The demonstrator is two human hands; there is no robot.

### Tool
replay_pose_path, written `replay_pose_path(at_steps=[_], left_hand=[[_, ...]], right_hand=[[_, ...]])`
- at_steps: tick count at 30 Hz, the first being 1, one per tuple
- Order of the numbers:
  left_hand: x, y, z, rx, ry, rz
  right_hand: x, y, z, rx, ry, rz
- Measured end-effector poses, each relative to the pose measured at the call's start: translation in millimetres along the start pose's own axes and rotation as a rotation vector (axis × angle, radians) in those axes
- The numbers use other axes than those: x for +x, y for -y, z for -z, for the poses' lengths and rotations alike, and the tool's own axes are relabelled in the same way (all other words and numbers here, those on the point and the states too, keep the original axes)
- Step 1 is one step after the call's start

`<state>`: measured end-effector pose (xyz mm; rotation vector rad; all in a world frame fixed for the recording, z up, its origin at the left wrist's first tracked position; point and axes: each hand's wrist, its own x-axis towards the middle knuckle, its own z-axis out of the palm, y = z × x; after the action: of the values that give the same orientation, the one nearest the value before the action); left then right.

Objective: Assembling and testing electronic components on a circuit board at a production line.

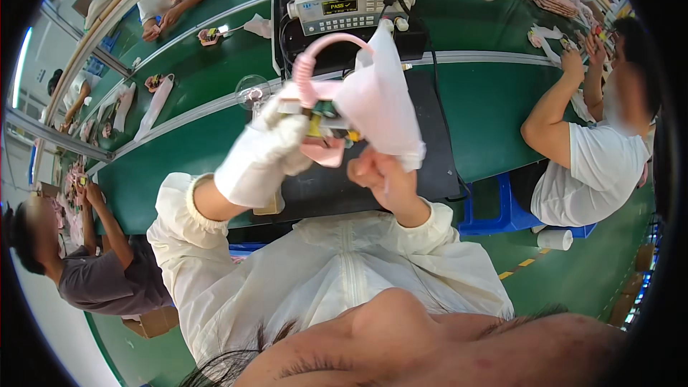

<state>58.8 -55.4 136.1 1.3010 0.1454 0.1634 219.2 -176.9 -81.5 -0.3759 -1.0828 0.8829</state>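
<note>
My left hand (261, 152), in a white glove, grips a small electronic assembly in an open pink casing (326, 153). Green circuit board and yellow parts show in it. A thick pink cord (305, 75) with a ribbed sleeve loops up from the assembly to a white soft bag or wrap (380, 100), which hangs on the right. My right hand (389, 183), bare, is just below the casing, by the bag's lower end. Its fingers are curled closed; what they hold, if anything, is hidden.
A black mat (315, 197) covers the green bench (473, 107) below my hands. Beyond it stands a test instrument (351, 11) with a lit display and cables. A clear round object (252, 91) is left of it. Co-workers sit at both sides, near a blue stool (491, 208).
</note>
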Motion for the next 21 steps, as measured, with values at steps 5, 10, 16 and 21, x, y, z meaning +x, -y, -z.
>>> replay_pose_path(at_steps=[5, 10, 16, 21], left_hand=[[2, 35, -4, -0.134, 0.054, 0.363], [12, 63, 1, -0.120, -0.038, 0.495], [-18, 52, 6, 0.141, 0.144, 0.370], [-65, 56, 43, 0.234, 0.067, 0.208]], right_hand=[[1, 65, -76, -0.161, -0.529, -0.019], [-6, 51, -82, -0.031, -0.620, -0.080], [-12, 79, -60, 0.288, -0.629, -0.115], [-24, 144, -10, 0.152, -0.744, -0.102]])
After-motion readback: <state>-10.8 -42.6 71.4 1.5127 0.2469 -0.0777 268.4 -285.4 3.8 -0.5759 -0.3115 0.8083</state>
